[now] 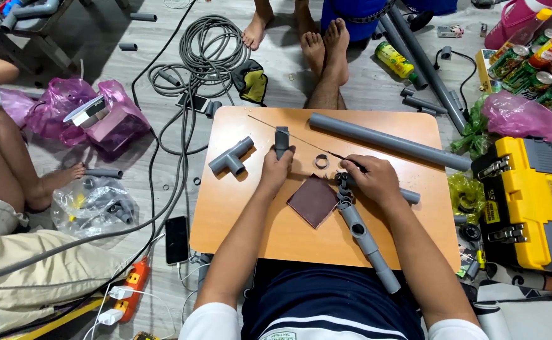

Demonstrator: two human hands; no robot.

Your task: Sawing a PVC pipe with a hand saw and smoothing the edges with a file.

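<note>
The left hand grips a short grey pipe piece standing on the wooden surface, while the right hand pinches a thin wire that runs over that piece. Between the hands lies a small grey ring; below them, a brown sandpaper square and a jointed pipe assembly. Left of the left hand rests a tee fitting; beyond the right, a long pipe.

Grey fitting and thin rod on the table

The short fitting is stood upright; the dark rod is laid slantwise behind it.
</note>
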